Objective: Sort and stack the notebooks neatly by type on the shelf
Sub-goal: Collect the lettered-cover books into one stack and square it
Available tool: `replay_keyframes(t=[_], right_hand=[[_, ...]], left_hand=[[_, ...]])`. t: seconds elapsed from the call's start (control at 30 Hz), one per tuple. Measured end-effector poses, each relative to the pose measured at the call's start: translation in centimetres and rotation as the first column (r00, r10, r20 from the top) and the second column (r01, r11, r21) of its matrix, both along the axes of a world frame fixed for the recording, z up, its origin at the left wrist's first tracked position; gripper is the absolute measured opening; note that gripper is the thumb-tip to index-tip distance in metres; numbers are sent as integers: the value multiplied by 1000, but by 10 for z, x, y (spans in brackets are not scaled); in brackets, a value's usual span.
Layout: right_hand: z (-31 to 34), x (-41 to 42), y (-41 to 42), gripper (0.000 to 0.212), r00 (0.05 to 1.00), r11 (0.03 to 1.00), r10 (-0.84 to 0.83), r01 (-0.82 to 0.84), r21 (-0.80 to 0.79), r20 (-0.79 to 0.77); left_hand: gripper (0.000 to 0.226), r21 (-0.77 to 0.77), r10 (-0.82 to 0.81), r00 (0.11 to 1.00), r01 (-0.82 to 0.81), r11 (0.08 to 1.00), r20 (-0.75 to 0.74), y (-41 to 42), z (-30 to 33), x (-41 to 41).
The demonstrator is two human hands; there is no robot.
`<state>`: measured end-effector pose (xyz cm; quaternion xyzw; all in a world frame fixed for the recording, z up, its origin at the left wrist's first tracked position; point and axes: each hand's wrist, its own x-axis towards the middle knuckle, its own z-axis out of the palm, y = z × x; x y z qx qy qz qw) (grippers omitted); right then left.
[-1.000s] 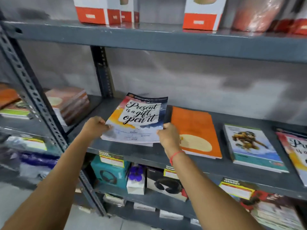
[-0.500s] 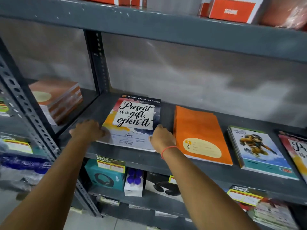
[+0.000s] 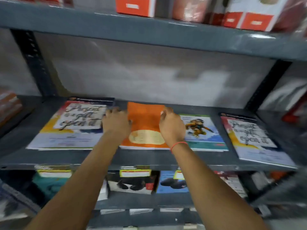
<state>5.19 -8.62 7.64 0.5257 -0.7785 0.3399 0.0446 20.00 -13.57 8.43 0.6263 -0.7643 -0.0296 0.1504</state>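
Several notebook piles lie flat on the grey middle shelf point(image 3: 116, 159). At the left is a "Present is a gift" pile point(image 3: 71, 130). In the middle lies an orange pile point(image 3: 145, 123) with a cream oval label. My left hand point(image 3: 116, 122) grips its left edge and my right hand point(image 3: 172, 125), with a red thread on the wrist, grips its right edge. Right of that lies a notebook with a cartoon figure point(image 3: 201, 131), then a second "Present is a gift" notebook point(image 3: 252, 138). The frame is blurred by motion.
The upper shelf point(image 3: 149, 33) carries orange-and-white boxes point(image 3: 135, 5). Below, the lower shelf holds boxed headphones point(image 3: 132, 183) with yellow price tags. Dark slotted uprights point(image 3: 33, 60) frame the bay. More notebooks point(image 3: 9, 105) sit in the bay to the left.
Both hands left the "Present is a gift" pile at the left and moved right onto the orange pile. The view swung right, so the whole bay now shows.
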Motion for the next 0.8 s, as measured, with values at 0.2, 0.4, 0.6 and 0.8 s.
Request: replay_keyframes(t=[0.2,0.4,0.6,0.8], right_hand=[[-22,-174,84,28,957,950,-283,269,160,69],[-58,-308,160,39,864,813,-478,366,453,158],[-82,-368,194,50,818,794,-539,413,446,201],[-85,-406,195,18,644,812,-583,438,387,496]], left_hand=[[23,105,-375,848,440,892,-375,81,-12,-196],[14,466,-445,767,637,614,-463,146,-45,-331],[41,525,-195,871,436,731,-451,156,-71,-381],[33,548,182,823,178,817,-538,152,-71,-398]])
